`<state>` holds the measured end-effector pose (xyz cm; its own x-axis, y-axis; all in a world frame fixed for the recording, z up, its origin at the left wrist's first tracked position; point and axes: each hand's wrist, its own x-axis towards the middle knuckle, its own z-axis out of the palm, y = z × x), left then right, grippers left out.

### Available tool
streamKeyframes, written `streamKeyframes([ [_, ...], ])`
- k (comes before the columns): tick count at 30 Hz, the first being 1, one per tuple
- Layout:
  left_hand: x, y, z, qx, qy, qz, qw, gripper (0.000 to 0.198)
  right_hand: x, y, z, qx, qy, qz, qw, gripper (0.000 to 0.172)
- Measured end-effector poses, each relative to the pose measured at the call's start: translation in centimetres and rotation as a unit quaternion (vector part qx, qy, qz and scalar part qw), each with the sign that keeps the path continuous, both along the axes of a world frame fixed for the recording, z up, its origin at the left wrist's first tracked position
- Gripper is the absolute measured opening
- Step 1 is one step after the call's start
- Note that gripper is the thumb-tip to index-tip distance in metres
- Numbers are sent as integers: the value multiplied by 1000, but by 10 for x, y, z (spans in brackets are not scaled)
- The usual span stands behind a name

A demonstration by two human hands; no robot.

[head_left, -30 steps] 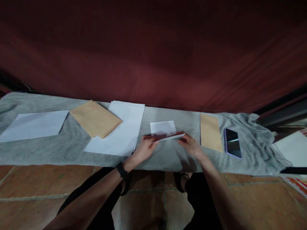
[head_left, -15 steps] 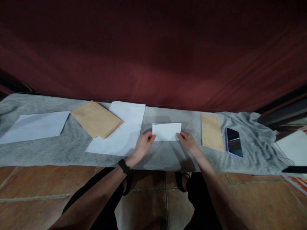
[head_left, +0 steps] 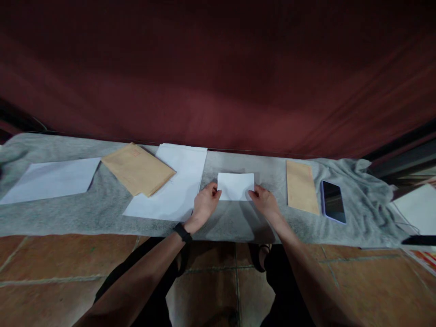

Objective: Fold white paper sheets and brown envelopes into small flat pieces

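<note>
Between my two hands is a small white sheet of paper [head_left: 235, 186], which looks folded. My left hand [head_left: 206, 200] pinches its left edge, thumb on top. The right edge is pinched by my right hand [head_left: 265, 200] in the same way. The fingers beneath the paper are hidden. Left of my left hand lie larger white sheets [head_left: 170, 204], partly covered by a stack of brown envelopes [head_left: 138, 168]. A single brown envelope [head_left: 302, 186] lies to the right of my right hand.
Another white sheet [head_left: 51, 180] is at the far left. A phone with a purple case [head_left: 333, 202] lies right of the single envelope. Everything rests on a grey cloth [head_left: 228, 227] over a long narrow surface, with a dark red wall or curtain [head_left: 218, 100] behind.
The small paper has turned slightly and now looks a little narrower and taller, its top edge more level. Both hands have shifted slightly and still hold its sides.
</note>
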<state>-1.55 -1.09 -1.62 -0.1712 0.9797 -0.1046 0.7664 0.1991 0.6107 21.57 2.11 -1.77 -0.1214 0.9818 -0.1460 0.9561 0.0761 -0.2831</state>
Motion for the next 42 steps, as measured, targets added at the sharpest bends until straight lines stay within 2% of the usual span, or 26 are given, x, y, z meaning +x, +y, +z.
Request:
streamKeyframes([
  [7, 3, 3, 0, -16, 56, 6, 998, 36, -5, -2, 1, 2, -22, -19, 1000, 23],
  [11, 5, 2, -1, -12, 90, -1, 996, 39, -7, -6, -4, 27, -23, -35, 999, 25],
  [14, 5, 1, -3, 4, 110, -14, 994, 38, -4, -7, -8, 79, -10, -38, 996, 33],
  [17, 7, 0, -9, 91, 128, -66, 985, 32, -4, -8, -11, 150, 3, -19, 989, 39],
  [19, 13, -2, -15, 160, 137, -122, 970, 32, -10, -9, -15, 177, 41, 24, 983, 41],
  [21, 22, -5, -21, 195, 145, -172, 955, 39, -23, -14, -19, 179, 101, 84, 975, 45],
  [23, 32, -9, -28, 198, 163, -209, 944, 49, -38, -19, -25, 166, 144, 130, 967, 51],
  [27, 46, -11, -37, 163, 217, -246, 930, 59, -60, -25, -33, 130, 140, 149, 970, 57],
  [32, 46, 0, -36, 118, 247, -232, 934, 59, -60, -15, -36, 128, 86, 133, 979, 58],
  [42, 36, 3, -30, 109, 239, -176, 949, 60, -46, -11, -44, 182, 7, 112, 977, 57],
])
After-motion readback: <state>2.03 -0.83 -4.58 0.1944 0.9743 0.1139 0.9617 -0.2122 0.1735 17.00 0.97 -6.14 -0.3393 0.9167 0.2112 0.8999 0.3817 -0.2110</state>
